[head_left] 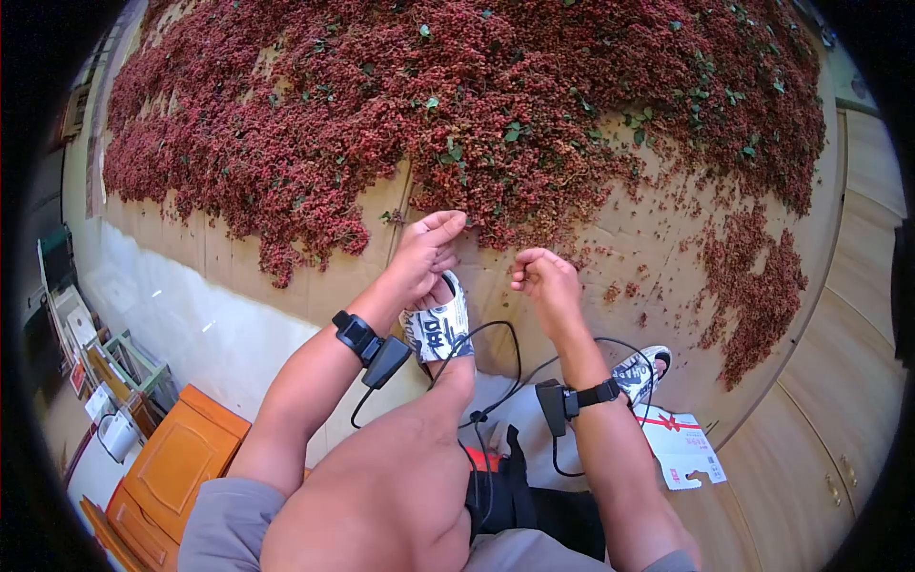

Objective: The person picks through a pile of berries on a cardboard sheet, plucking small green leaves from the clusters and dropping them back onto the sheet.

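Many small dark-red, peppercorn-like berry clusters (496, 143), mixed with bits of green leaf, lie spread over flat cardboard (315, 276). My left hand (431, 255) hovers at the near edge of the pile, thumb and forefinger pinched together; whatever may be between them is too small to make out. To its right, above the cardboard, is my right hand (549, 286), with its fingers curled in against the thumb. I cannot see whether anything sits in that grip. The two hands are apart from each other.
A separate patch of red clusters (753, 286) lies at the right. Black cables (515, 353) hang between devices on both wrists. Patterned slippers (443, 324) are on my feet. Orange wooden panels (186, 439) stand at lower left, a white printed card (679, 448) lies at right, beside wooden cabinet doors (810, 458).
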Available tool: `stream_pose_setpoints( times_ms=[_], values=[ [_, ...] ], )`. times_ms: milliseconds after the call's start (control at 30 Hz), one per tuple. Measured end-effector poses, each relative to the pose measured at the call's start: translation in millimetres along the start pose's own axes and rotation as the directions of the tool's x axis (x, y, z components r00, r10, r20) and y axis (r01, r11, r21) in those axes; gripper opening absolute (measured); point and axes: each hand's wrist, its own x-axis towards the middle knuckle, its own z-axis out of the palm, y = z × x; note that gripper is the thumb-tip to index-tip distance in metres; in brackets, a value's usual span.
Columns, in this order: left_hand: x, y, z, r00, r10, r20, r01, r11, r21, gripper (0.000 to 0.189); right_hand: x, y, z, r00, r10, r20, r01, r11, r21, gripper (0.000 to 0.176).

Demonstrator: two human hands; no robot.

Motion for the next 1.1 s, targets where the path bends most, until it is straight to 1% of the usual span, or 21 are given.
stream_pose_setpoints(
  times_ms=[33,100,133,200,233,267,300,333,367,400,433,500,633,700,733,800,933,1000,1033,1067,1100],
  values=[
    [-1.3,-0.4,-0.5,1.000,0.000,0.000,0.000,1.000,0.001,0.014,-1.0,-0.1,3.5,1.000,-0.012,0.019,0.012,1.000,0.012,0.020],
    [-4.4,-0.9,-1.1,0.996,-0.053,0.071,0.059,0.996,-0.074,0.012,-2.7,-0.8,10.9,0.999,-0.024,0.037,0.023,0.999,0.028,0.021],
    [-5.6,-1.3,-0.7,0.996,-0.056,0.070,0.061,0.996,-0.071,0.012,-3.0,-2.5,15.4,0.999,-0.031,0.040,0.031,0.999,0.013,0.020],
    [-5.9,-2.1,2.2,0.993,0.020,-0.120,0.007,0.976,0.218,0.017,-1.5,-3.6,20.2,0.998,-0.040,0.042,0.040,0.999,-0.002,0.019],
    [-4.7,-3.3,3.5,0.993,0.019,-0.119,0.007,0.976,0.218,0.017,-0.4,-3.9,21.6,0.998,-0.053,0.047,0.054,0.998,-0.025,0.018],
    [-3.0,-4.6,4.8,0.973,0.124,-0.195,-0.041,0.923,0.383,0.021,0.4,-4.6,22.6,0.997,-0.065,0.052,0.068,0.997,-0.049,0.017],
    [-2.1,-4.8,6.7,0.938,0.238,-0.251,-0.069,0.840,0.538,0.024,2.1,-4.1,20.9,0.996,-0.065,0.052,0.068,0.997,-0.049,0.017],
    [-1.4,-4.7,8.2,0.938,0.238,-0.251,-0.069,0.840,0.538,0.024,3.5,-3.8,18.3,0.996,-0.043,0.073,0.043,0.999,-0.002,0.016],
    [-0.3,-4.2,9.4,0.925,0.293,-0.242,-0.074,0.765,0.640,0.025,4.4,-3.1,15.9,0.995,-0.021,0.096,0.017,0.999,0.044,0.014],
    [0.6,-3.5,10.3,0.911,0.345,-0.226,-0.075,0.677,0.732,0.025,3.6,-4.1,15.8,0.995,-0.020,0.095,0.016,0.999,0.043,0.014],
    [2.1,-3.1,10.0,0.911,0.345,-0.226,-0.075,0.677,0.732,0.025,2.7,-5.1,15.6,0.996,-0.015,0.091,0.014,1.000,0.015,0.013],
    [3.6,-1.9,11.3,0.919,0.332,-0.212,-0.040,0.614,0.788,0.025,0.3,-6.4,15.3,0.996,-0.011,0.086,0.012,1.000,-0.013,0.013],
    [0.6,-0.5,11.6,0.934,0.281,-0.220,-0.007,0.631,0.776,0.026,-8.1,-11.1,16.5,0.999,0.018,0.034,-0.014,0.996,-0.088,0.015],
    [2.5,-4.9,7.0,0.919,0.336,-0.205,-0.051,0.618,0.784,0.028,-10.4,-10.9,17.5,1.000,0.027,0.012,-0.025,0.994,-0.109,0.016],
    [0.9,-4.2,9.0,0.920,0.335,-0.204,-0.051,0.618,0.785,0.028,-10.4,-9.7,17.1,0.999,0.035,0.016,-0.033,0.990,-0.134,0.018],
    [-3.2,-2.4,16.1,0.892,0.396,-0.216,-0.026,0.521,0.853,0.029,-11.1,-7.5,17.1,0.999,0.045,0.020,-0.042,0.986,-0.160,0.020],
    [4.6,-4.7,16.4,0.909,0.357,-0.214,0.000,0.514,0.858,0.032,-13.0,-3.0,18.5,0.997,0.081,0.008,-0.078,0.977,-0.199,0.022],
    [13.5,-9.6,10.4,0.904,0.347,-0.249,0.001,0.582,0.813,0.027,-13.1,-2.2,18.0,0.996,0.091,0.003,-0.088,0.975,-0.205,0.023],
    [12.5,-9.0,9.1,0.905,0.346,-0.248,0.001,0.581,0.814,0.027,-13.1,-1.8,17.6,0.995,0.097,0.001,-0.095,0.975,-0.201,0.021],
    [9.8,-7.8,6.6,0.955,0.198,-0.223,-0.004,0.757,0.653,0.024,-13.1,-1.7,16.9,0.995,0.104,-0.002,-0.102,0.975,-0.196,0.020],
    [4.6,-5.1,9.3,0.985,0.056,-0.161,0.024,0.889,0.458,0.020,-14.4,-3.1,17.2,0.995,0.104,-0.003,-0.103,0.976,-0.194,0.020]
  ],
)
